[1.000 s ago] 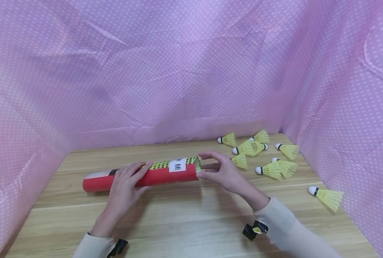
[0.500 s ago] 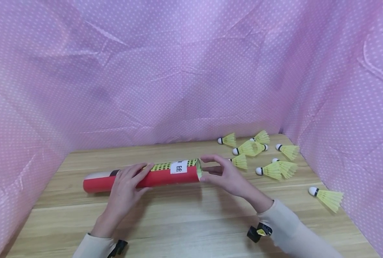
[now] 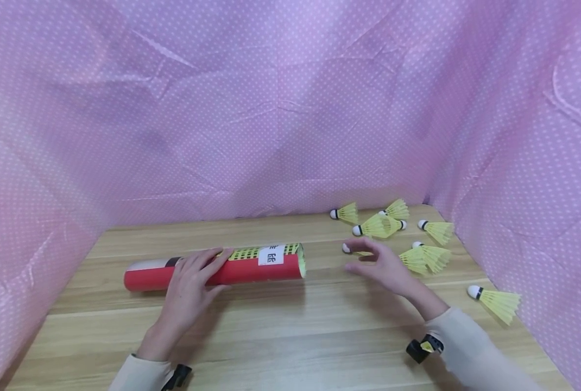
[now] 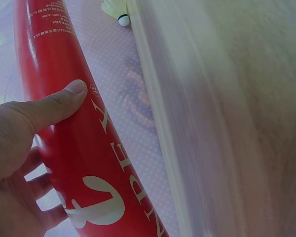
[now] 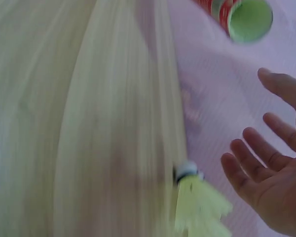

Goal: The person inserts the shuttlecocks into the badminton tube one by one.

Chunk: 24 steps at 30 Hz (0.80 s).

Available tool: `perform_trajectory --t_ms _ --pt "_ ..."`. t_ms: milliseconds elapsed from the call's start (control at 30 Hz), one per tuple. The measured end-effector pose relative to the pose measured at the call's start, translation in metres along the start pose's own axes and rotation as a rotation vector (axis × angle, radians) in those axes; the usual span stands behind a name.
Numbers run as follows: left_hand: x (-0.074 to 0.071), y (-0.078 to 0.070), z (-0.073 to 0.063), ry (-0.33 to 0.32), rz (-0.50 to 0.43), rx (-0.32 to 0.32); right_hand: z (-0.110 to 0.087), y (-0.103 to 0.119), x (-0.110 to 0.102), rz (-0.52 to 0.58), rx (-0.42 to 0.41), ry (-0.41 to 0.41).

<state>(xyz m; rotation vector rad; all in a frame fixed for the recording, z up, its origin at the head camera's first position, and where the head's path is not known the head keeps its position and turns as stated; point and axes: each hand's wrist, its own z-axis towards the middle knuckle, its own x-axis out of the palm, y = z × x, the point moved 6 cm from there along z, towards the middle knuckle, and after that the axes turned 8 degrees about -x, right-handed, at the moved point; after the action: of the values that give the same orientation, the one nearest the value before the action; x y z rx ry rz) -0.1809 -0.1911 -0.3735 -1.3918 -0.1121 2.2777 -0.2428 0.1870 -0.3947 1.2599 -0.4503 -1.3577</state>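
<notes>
A red shuttlecock tube with a white label lies crosswise above the table, its open end facing right. My left hand grips it near the middle; the left wrist view shows the thumb across the red side and the fingers curled round the far side. My right hand is empty, its fingers spread and loosely bent, right of the tube's mouth. It partly covers a yellow shuttlecock with a white cork. In the right wrist view, the tube's pale green inside shows beyond the fingers.
Several yellow shuttlecocks lie scattered over the right back of the wooden table. One shuttlecock lies apart near the right edge. Pink dotted cloth hangs behind and along both sides.
My right hand has drawn away from the tube's mouth and moved right, over a shuttlecock. The left hand and the tube have stayed nearly in place.
</notes>
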Motion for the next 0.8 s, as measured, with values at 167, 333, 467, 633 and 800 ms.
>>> perform_trajectory --t_ms 167,333,467,633,800 --pt "0.001 0.002 0.0 0.001 -0.001 0.005 0.002 -0.02 -0.024 -0.069 0.019 -0.065" --pt "0.002 0.002 0.001 0.012 0.0 -0.005 0.005 -0.038 -0.043 -0.159 0.064 -0.147" --pt "0.002 0.002 0.002 0.019 0.007 -0.012 0.008 -0.048 -0.051 -0.26 0.086 -0.158" --pt "0.002 0.001 0.003 0.028 0.008 -0.019 0.008 -0.053 -0.048 -0.359 0.068 -0.047" --pt "0.001 0.002 0.003 0.014 0.007 -0.011 0.008 -0.052 -0.04 -0.408 0.03 0.023"
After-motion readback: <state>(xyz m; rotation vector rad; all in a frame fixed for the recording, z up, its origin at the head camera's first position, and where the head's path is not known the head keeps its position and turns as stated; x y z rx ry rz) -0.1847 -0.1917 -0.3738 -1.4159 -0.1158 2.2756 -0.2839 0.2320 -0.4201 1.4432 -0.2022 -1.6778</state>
